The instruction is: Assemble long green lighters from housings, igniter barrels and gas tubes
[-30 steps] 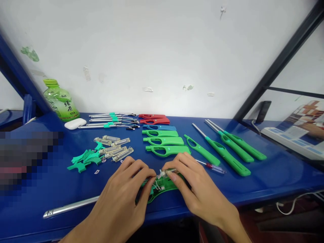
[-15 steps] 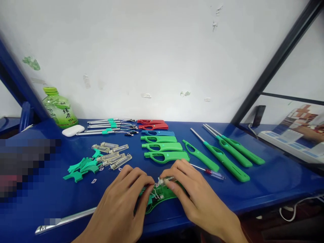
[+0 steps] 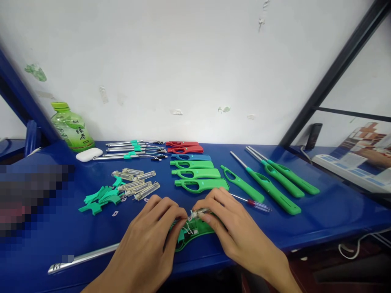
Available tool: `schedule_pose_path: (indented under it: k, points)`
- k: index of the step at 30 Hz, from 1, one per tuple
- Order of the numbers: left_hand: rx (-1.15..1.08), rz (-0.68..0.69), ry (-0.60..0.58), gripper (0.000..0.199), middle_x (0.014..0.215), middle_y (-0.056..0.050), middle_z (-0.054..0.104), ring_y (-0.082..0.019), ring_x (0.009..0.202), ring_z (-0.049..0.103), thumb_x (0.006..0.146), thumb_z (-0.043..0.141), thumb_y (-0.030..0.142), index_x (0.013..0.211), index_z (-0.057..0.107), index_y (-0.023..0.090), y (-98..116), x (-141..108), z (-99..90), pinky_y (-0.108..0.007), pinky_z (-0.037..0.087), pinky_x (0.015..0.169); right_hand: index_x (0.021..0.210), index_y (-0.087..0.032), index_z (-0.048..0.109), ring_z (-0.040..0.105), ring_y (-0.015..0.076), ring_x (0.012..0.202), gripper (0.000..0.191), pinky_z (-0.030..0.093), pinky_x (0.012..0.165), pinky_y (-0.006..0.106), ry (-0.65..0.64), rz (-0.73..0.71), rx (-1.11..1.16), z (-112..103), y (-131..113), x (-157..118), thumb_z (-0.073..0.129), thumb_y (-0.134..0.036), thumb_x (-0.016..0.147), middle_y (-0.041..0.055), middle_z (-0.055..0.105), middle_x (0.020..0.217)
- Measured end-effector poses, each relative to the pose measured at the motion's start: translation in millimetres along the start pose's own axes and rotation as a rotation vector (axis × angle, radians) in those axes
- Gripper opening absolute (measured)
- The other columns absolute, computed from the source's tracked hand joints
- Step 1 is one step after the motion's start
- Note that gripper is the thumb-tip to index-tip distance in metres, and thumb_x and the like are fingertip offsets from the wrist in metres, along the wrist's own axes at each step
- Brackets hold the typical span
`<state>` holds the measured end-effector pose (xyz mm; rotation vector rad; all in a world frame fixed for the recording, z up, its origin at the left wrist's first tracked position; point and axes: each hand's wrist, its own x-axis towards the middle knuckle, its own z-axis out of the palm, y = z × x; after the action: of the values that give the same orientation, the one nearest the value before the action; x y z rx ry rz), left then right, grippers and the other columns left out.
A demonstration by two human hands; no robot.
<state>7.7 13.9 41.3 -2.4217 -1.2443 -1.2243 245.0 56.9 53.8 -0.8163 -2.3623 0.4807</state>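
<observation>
My right hand (image 3: 235, 228) pinches a clear fuel capsule (image 3: 200, 212) above an open green lighter shell (image 3: 200, 231). Closed at the fingertips, my left hand (image 3: 152, 236) meets the capsule's end at the shell's left part; whatever it pinches there is too small to make out. White wires and a green trigger piece (image 3: 181, 236) show inside the shell. A silver tube (image 3: 88, 257) sticks out to the left beneath my left hand. Several clear capsules (image 3: 137, 188) and green triggers (image 3: 100, 197) lie to the left.
Closed green, blue and red handle shells (image 3: 197, 174) line the blue table's middle (image 3: 76, 228). Assembled green lighters (image 3: 271, 191) and a screwdriver (image 3: 258, 205) lie right. Wired tubes (image 3: 122, 150), a white case (image 3: 89, 154) and a bottle (image 3: 73, 130) stand at the back left.
The view has shifted slightly. Both hands stay almost in the same place, with the capsule still between my right fingers over the shell.
</observation>
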Motion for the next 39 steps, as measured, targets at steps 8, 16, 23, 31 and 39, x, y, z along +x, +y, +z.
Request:
schedule_pose_path:
  k: [8,16,23,31,39]
  points:
    - [0.025,0.030,-0.010,0.023,0.098,0.006,0.073,-0.016,0.087,0.062,0.115,0.055,0.004,0.112,0.061,0.027,1.9,0.2,-0.5,-0.030,0.053,0.084,0.128,-0.025,0.073,0.069,0.0240,0.106,0.021,0.058,0.099,0.041,0.041,-0.048,-0.020,1.8,2.2,-3.1,0.053,-0.020,0.125,0.0040,0.072,0.114]
    - [0.057,0.062,0.010,0.023,0.097,0.005,0.074,-0.016,0.085,0.064,0.116,0.053,0.004,0.111,0.060,0.025,2.9,0.9,-1.4,-0.032,0.053,0.084,0.127,-0.024,0.074,0.071,0.0235,0.101,0.018,0.060,0.093,0.040,0.115,-0.127,-0.049,3.4,4.8,-2.2,0.056,-0.025,0.125,0.0041,0.076,0.109]
    - [0.075,0.075,0.029,0.022,0.095,0.005,0.075,-0.016,0.083,0.067,0.117,0.052,0.005,0.112,0.061,0.024,4.2,0.6,0.2,-0.033,0.054,0.084,0.129,-0.025,0.077,0.071,0.0231,0.094,0.023,0.059,0.089,0.041,0.139,-0.147,-0.075,3.7,6.2,-3.9,0.055,-0.029,0.126,0.0048,0.081,0.110]
    - [0.106,0.102,0.026,0.024,0.095,0.005,0.076,-0.015,0.083,0.069,0.119,0.050,0.005,0.111,0.062,0.024,4.5,3.2,1.1,-0.032,0.055,0.087,0.133,-0.022,0.078,0.069,0.0229,0.093,0.022,0.056,0.084,0.040,0.149,-0.191,-0.111,5.1,8.2,-4.4,0.060,-0.029,0.124,0.0050,0.079,0.108]
    - [0.171,0.104,0.037,0.022,0.097,0.003,0.080,-0.018,0.085,0.070,0.121,0.051,0.011,0.112,0.069,0.022,0.2,0.5,-1.3,-0.036,0.056,0.083,0.128,-0.023,0.079,0.072,0.0226,0.095,0.019,0.058,0.088,0.041,0.200,-0.145,-0.113,4.5,5.4,-3.0,0.061,-0.024,0.123,0.0046,0.078,0.107]
